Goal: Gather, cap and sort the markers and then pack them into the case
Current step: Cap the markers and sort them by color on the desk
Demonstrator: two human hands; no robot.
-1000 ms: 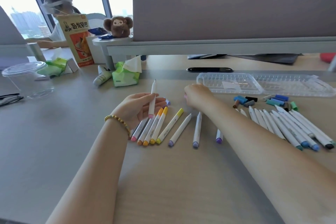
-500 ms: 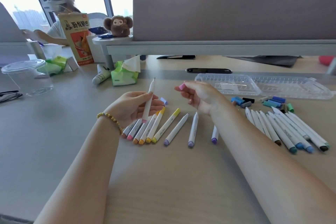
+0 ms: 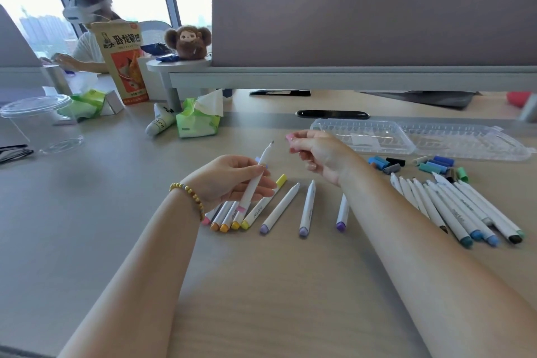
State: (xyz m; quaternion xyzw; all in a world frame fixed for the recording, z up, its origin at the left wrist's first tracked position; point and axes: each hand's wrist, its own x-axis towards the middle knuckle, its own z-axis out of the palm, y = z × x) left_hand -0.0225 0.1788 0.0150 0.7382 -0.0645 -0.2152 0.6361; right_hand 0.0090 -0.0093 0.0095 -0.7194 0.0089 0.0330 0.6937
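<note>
Head view: uncapped pink marker and its cap held in separate hands above the table.

The left hand (image 3: 232, 180) grips the pink marker (image 3: 255, 180) by its barrel, bare tip raised toward the far edge. The right hand (image 3: 319, 154), apart from the left, pinches the pink cap (image 3: 290, 136) just beside that tip. Capped markers (image 3: 279, 206) lie in a row near the table's (image 3: 87, 227) middle; loose caps (image 3: 436, 164) and the open clear case (image 3: 377, 136) lie toward the far right.

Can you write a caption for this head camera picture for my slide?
Left hand holds an uncapped marker; right hand pinches its pink cap.
</note>
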